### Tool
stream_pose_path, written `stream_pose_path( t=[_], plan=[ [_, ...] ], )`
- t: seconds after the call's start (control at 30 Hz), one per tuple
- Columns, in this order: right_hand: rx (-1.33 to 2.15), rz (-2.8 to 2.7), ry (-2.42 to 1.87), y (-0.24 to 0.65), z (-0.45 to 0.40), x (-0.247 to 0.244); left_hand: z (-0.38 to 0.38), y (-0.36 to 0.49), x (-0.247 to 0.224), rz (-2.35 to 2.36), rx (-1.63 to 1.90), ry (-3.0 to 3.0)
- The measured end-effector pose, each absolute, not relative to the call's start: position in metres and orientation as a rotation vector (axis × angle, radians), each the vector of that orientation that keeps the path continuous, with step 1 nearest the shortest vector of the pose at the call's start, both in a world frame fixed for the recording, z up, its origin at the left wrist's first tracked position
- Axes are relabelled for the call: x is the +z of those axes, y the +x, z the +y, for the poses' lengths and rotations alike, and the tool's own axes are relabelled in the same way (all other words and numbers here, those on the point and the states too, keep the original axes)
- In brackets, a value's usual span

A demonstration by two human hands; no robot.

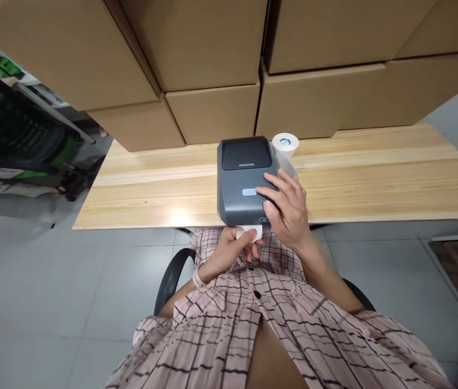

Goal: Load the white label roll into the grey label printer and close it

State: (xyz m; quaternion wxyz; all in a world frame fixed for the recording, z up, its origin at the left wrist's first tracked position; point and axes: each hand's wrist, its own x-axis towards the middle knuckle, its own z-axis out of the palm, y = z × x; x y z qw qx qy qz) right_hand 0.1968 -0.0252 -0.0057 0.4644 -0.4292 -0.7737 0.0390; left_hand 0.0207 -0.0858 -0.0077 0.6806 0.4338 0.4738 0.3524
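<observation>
A dark grey label printer [235,189] stands at the front edge of the wooden table. White label paper [255,230] sticks out of its front, and my left hand [233,246] pinches it between thumb and fingers. My right hand [289,208] rests on the printer's right side with its fingers spread, the index fingertip by the light blue button and the thumb near the front corner. Behind that hand, a white paper roll [285,143] stands at the printer's back right, with a loose strip of paper curving down from it.
Stacked cardboard boxes [213,113] line the back of the wooden table [152,189]. A black chair [175,275] is around me. At the far left are another dark chair [14,113] and part of a person.
</observation>
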Motion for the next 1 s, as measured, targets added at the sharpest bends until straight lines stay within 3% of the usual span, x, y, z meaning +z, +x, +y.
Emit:
stream_pose_path(
  t=[0.17,0.43,0.73,1.0],
  plan=[
    [-0.089,-2.050,-1.040,0.195,-0.021,0.007,-0.087,-0.007,-0.010,1.042,0.723,1.122],
    [-0.109,-2.197,-1.004,0.198,-0.016,0.011,-0.071,-0.034,-0.016,1.474,1.681,1.201],
    [0.444,-1.903,-1.019,0.219,-0.022,0.000,-0.048,-0.014,-0.006,1.216,1.608,1.419],
    [0.351,-1.937,-0.915,0.207,0.042,0.064,0.018,-0.030,0.009,1.150,1.782,1.342]
  ],
)
